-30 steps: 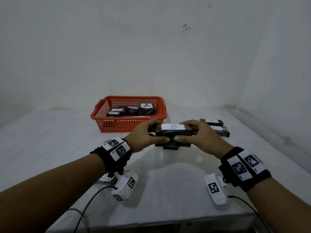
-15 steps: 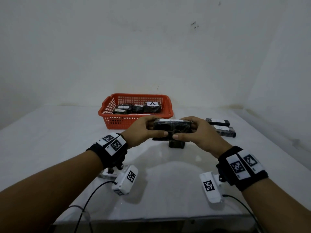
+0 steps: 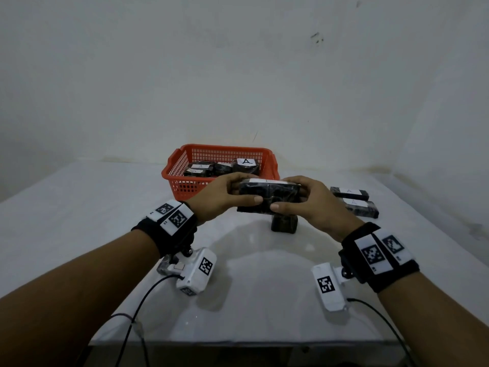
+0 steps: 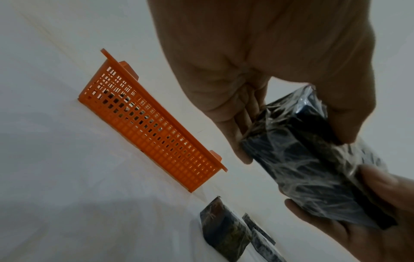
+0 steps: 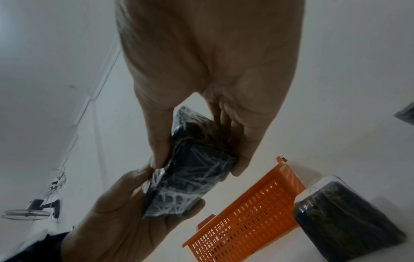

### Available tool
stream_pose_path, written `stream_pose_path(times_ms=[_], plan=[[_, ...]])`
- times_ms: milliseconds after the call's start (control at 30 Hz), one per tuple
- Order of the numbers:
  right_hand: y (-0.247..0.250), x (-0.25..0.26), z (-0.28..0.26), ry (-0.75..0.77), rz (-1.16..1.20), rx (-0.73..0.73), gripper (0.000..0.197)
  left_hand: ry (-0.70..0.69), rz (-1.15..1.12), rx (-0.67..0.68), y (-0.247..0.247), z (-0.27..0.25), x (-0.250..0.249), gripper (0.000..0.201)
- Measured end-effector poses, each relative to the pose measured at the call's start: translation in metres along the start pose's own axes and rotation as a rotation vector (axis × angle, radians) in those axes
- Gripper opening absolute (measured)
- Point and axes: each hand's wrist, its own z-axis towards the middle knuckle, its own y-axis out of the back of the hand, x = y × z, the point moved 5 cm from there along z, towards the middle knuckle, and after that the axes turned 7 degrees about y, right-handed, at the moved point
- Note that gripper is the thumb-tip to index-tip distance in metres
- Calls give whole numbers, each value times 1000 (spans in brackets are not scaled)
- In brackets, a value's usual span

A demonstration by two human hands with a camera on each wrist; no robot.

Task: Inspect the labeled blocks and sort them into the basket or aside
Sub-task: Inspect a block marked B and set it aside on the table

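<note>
Both hands hold one black plastic-wrapped block (image 3: 268, 197) level above the table, in front of the orange basket (image 3: 185, 185). My left hand (image 3: 225, 198) grips its left end, thumb on the near face. My right hand (image 3: 304, 202) grips the right end the same way. The block's white label faces up and away, only its edge showing. In the wrist views the block (image 4: 309, 166) (image 5: 190, 179) sits between thumb and fingers of each hand. Another wrapped block (image 3: 284, 224) stands on the table just below the held one. The basket holds several labeled blocks, one marked A (image 3: 246, 162).
Two labeled blocks (image 3: 349, 193) (image 3: 361, 207) lie on the table to the right of my hands. The white table (image 3: 251, 287) ends in a front edge near me. White walls close the back and right. A fan (image 5: 27, 212) stands far off in the right wrist view.
The held block has tipped so its label, earlier facing me and reading B, now points up and away. Both hands kept their hold; the lower block came into view.
</note>
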Motion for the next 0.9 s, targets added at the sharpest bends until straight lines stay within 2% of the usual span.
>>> stream_pose_path(times_ms=[167, 200, 300, 367, 433, 533, 600, 733, 900], plan=[[-5, -5, 3, -39, 61, 8, 70, -68, 0, -51, 3, -1, -4, 57], [-7, -6, 3, -68, 108, 23, 69, -89, 18, -68, 4, -1, -5, 59], [-13, -9, 2, -187, 324, 26, 47, -138, 77, -91, 4, -4, -6, 63], [-12, -10, 3, -169, 387, -2, 39, -112, 60, -71, 1, -3, -2, 70], [-10, -12, 3, -117, 377, -23, 38, -18, 7, -49, -2, -3, 4, 74], [-8, -15, 1, -76, 356, -46, 42, 44, -52, -8, -7, -2, 11, 47], [-9, -16, 1, -81, 347, -35, 44, 40, -80, -17, -9, -4, 13, 37], [-9, -16, 2, -74, 334, -57, 42, 42, -74, -7, -13, -5, 16, 34], [-9, -20, -1, -110, 357, -4, 43, 54, -153, -4, -11, -5, 17, 47]])
